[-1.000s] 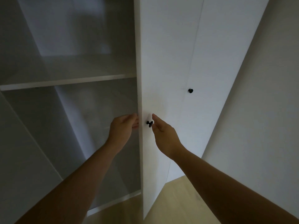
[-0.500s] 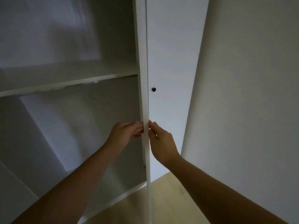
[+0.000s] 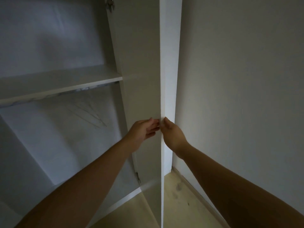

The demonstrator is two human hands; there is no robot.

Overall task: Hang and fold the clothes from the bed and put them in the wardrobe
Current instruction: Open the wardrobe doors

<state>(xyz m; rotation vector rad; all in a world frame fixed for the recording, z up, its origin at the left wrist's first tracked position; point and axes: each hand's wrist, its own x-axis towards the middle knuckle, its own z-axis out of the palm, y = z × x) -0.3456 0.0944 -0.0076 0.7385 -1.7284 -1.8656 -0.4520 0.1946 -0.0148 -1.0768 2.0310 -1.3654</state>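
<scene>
Wardrobe point(image 3: 49, 46) fills the left of frame, its door point(image 3: 144, 79) edge-on at centre. Left hand point(image 3: 143, 130) lies flat-fingered on the door's inner face. Right hand point(image 3: 172, 134) meets the front edge from outside, grip impossible to tell. Wall point(image 3: 238, 79) close at right.

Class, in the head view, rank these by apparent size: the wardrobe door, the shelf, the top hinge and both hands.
1. wardrobe door
2. shelf
3. left hand and right hand: they look alike, so unranked; being nearer the camera may enlarge them
4. hinge, by far the smallest
</scene>
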